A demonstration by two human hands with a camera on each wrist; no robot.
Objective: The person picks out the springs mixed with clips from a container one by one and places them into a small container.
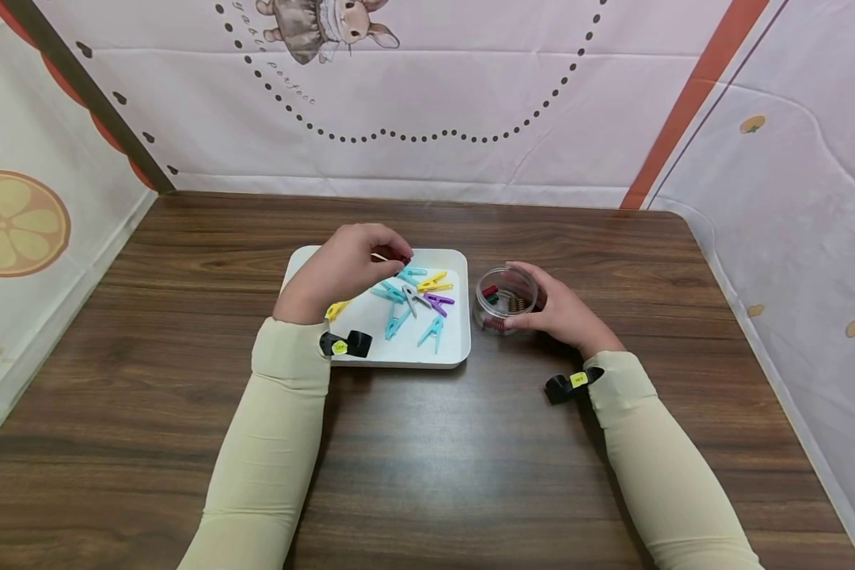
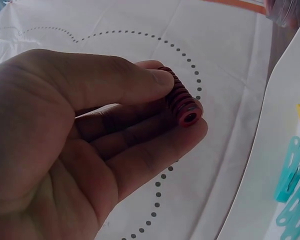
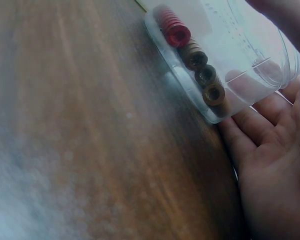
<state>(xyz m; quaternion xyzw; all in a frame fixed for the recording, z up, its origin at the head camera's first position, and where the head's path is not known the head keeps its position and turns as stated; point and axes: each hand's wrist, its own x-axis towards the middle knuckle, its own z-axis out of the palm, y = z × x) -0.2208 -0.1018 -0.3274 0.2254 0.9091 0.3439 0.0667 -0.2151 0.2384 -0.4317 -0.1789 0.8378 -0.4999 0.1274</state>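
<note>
Between thumb and fingertips, my left hand [image 1: 345, 265] pinches a red coil spring [image 2: 181, 102], held above the white tray [image 1: 445, 351]. Several clothespins lie in the tray: teal ones [image 1: 396, 323], yellow ones [image 1: 435, 283], a purple one [image 1: 438, 302] and a grey one [image 1: 409, 300]. To the right of the tray, my right hand [image 1: 563, 313] grips a clear round jar [image 1: 479, 310] standing on the table, thumb and fingers around its side. Through the jar wall show a red spring [image 3: 176, 34], a dark spring [image 3: 205, 74] and brown springs [image 3: 213, 94].
A dark wood-grain table [image 1: 413, 459] carries the tray and jar. Printed white cloth [image 1: 427, 95] hangs along the table's back edge and both sides. Black camera straps [image 1: 349, 343] sit on both wrists.
</note>
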